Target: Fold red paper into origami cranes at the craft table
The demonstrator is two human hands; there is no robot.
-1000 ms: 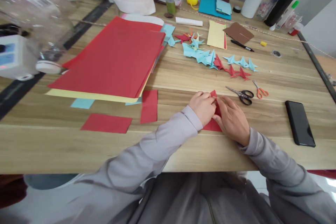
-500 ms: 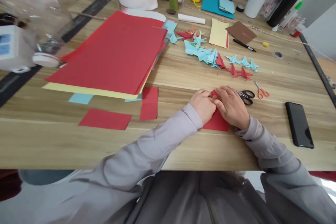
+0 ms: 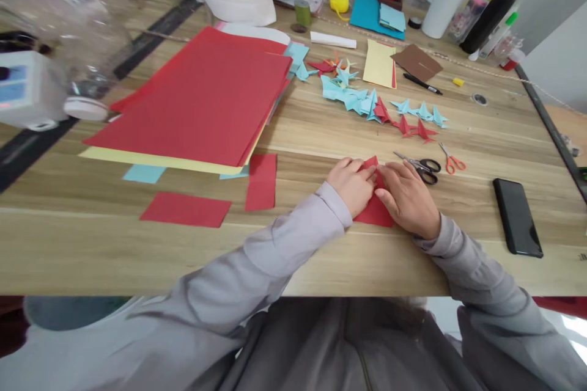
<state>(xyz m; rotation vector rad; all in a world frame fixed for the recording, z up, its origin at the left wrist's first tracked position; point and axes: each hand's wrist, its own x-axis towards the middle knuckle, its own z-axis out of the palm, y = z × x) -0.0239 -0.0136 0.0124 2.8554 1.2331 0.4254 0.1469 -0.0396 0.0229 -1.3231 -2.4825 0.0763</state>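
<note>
A partly folded red paper (image 3: 375,212) lies flat on the wooden table (image 3: 321,128) close to the front edge. My left hand (image 3: 352,184) presses on its left side with curled fingers. Pressing the paper's right side is my right hand (image 3: 408,198), its fingers laid over the fold. The fingertips of both hands meet at the paper's top point. Most of the paper is hidden under my hands.
Black-handled scissors (image 3: 424,167) and small orange scissors (image 3: 452,160) lie just right of my hands, a black phone (image 3: 517,216) farther right. Folded blue and red paper figures (image 3: 380,107) sit behind. A stack of red sheets (image 3: 202,101) and red offcuts (image 3: 186,209) lie left.
My right hand slid up over the paper's top and came back down a little. The left hand stayed pressed in place. The view shifted slightly.
</note>
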